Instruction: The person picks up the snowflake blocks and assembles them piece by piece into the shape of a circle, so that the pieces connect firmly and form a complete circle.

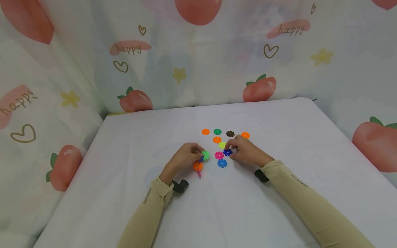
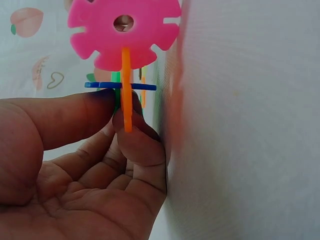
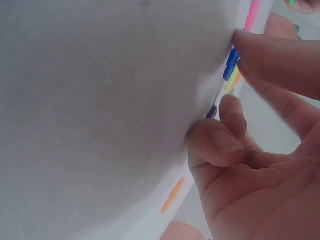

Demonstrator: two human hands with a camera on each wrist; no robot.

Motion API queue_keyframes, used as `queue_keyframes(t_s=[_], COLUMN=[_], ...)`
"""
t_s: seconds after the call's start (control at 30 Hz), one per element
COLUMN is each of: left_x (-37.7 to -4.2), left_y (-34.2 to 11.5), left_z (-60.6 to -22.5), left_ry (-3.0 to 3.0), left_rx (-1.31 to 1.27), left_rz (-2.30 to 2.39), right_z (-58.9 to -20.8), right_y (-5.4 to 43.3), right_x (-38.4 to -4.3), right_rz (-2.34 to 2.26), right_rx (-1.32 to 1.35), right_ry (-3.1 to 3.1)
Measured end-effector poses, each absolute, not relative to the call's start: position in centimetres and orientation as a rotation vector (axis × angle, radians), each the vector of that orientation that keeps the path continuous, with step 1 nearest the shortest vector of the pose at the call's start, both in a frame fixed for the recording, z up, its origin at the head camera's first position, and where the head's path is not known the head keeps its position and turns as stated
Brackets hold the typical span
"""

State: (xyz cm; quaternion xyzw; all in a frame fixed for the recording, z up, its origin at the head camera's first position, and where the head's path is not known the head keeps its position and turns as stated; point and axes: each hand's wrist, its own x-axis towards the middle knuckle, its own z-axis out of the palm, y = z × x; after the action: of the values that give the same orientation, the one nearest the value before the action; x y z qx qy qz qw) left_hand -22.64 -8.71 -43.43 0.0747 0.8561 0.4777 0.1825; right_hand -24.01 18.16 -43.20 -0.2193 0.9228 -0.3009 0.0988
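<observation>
My left hand (image 1: 187,154) pinches a small chain of slotted plastic discs between thumb and fingers. In it a green disc (image 1: 205,155), a blue disc (image 2: 95,85), an orange disc (image 1: 197,166) and a pink disc (image 2: 145,42) are joined crosswise by their slots. My right hand (image 1: 246,151) holds a dark blue slotted disc (image 1: 227,152) by its edge, thumb and index finger on either side, low at the tabletop. Beside that disc lie another pink disc (image 1: 219,155), a lighter blue disc (image 1: 222,163) and a yellow disc (image 1: 222,145), partly hidden by the dark blue one's surroundings.
Farther back on the white-covered table (image 1: 139,137) lie an orange disc (image 1: 205,132), a dark green disc (image 1: 217,131) and a brown disc (image 1: 230,133). Another orange disc (image 1: 245,135) sits just beyond my right hand. A printed curtain (image 1: 211,62) stands behind the table.
</observation>
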Motion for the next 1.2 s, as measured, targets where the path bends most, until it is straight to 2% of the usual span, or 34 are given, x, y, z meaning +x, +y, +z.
queue_keyframes(t_s=[0.5,0.73,1.2], left_x=[-22.6,-22.5,-22.5], left_y=[-9.0,-8.9,-8.9], left_z=[-43.4,-43.4,-43.5], left_ry=[2.384,2.381,2.403], left_rx=[0.232,0.258,0.272], left_rz=[1.370,1.373,1.370], right_z=[-43.3,-43.0,-42.8], right_y=[17.3,17.2,17.9], right_x=[-24.0,-24.0,-24.1], right_rz=[-0.808,-0.752,-1.005], right_rx=[-0.706,-0.638,-0.580], right_ry=[2.767,2.761,2.708])
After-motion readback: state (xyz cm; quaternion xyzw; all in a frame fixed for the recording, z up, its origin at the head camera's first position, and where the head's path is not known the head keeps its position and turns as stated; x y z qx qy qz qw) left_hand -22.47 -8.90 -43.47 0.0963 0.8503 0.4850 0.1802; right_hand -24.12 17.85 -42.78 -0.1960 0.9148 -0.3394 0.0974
